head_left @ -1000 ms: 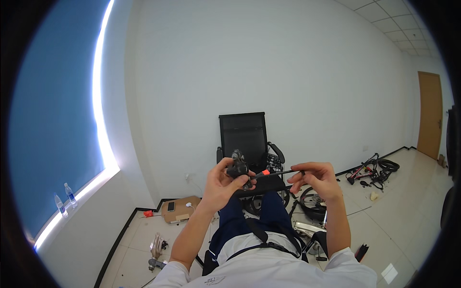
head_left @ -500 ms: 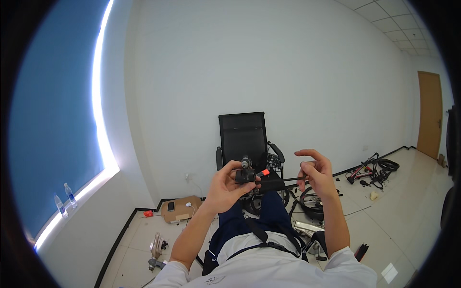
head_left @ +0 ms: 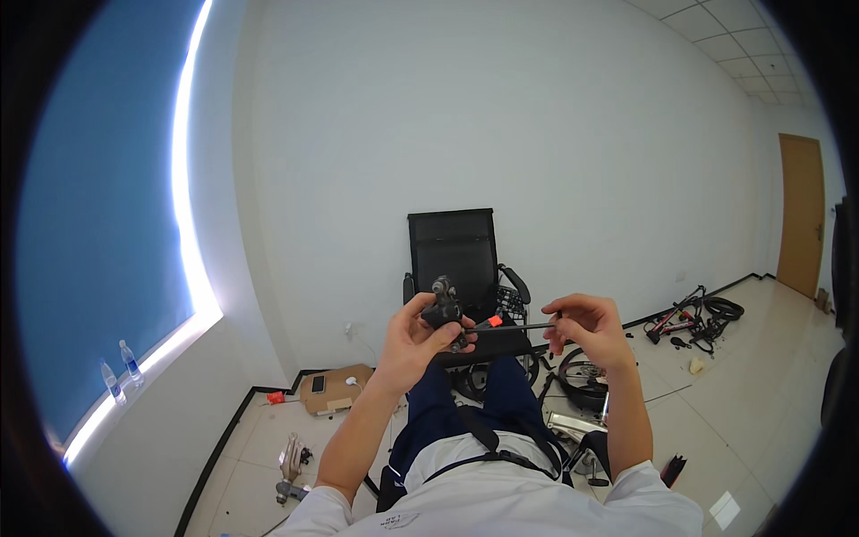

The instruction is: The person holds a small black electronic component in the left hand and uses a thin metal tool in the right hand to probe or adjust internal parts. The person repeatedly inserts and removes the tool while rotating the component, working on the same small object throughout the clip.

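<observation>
My left hand (head_left: 405, 347) is closed around a small black mechanical part (head_left: 442, 312) with a greyish bolt-like end pointing up; it looks like a bicycle component, but its exact kind is unclear. A thin dark hex key (head_left: 514, 328) runs nearly level from that part toward the right. Pinched between the thumb and fingers of my right hand (head_left: 592, 335) is the key's far end. Whether its left tip sits inside the part or just touches it, I cannot tell. Both hands are raised above my lap, in front of a black chair.
The black office chair (head_left: 453, 246) faces me by the wall, a bright red-orange item (head_left: 495, 321) on it. Bicycle wheels (head_left: 582, 380), a dark and red frame (head_left: 677, 315) and metal parts (head_left: 291, 458) lie on the floor. Cardboard (head_left: 338, 392) bears a phone (head_left: 318, 384).
The black part has tilted and shifted slightly left in my left hand. My right hand has lowered slightly, its raised fingers curling in around the key's end.
</observation>
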A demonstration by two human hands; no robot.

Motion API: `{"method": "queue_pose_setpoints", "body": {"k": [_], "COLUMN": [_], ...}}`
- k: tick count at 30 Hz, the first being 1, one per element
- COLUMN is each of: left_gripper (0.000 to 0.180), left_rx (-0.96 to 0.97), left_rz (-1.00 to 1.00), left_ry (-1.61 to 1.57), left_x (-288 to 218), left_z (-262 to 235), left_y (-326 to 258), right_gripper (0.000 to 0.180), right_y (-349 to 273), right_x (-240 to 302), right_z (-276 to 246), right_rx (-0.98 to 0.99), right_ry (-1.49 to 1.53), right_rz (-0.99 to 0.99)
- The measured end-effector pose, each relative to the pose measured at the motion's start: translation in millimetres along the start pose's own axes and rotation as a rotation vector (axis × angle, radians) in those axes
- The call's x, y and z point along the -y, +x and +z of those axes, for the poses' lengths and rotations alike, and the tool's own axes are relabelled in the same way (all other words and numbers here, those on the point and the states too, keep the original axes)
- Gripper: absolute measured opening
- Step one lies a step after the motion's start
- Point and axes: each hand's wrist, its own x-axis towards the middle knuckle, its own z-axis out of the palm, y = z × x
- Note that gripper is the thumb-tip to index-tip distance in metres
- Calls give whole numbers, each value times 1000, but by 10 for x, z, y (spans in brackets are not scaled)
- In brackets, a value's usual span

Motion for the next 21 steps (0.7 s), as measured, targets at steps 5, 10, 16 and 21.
{"method": "queue_pose_setpoints", "body": {"k": [5, 10, 16, 21], "left_gripper": [27, 31, 37, 37], "left_rx": [46, 37, 43, 71], "left_rz": [-11, 46, 131, 139], "left_ry": [31, 105, 241, 303], "left_x": [-35, -3, 126, 147], "left_z": [4, -5, 3, 3], "left_y": [7, -7, 3, 8], "right_gripper": [22, 38, 42, 43], "right_y": [46, 48, 47, 27], "right_x": [-157, -233, -188, -78], "right_z": [3, 46, 43, 36], "right_rx": [-104, -108, -106, -101], "right_ry": [-147, -355, -320, -199], "right_rz": [-24, -5, 100, 171]}}
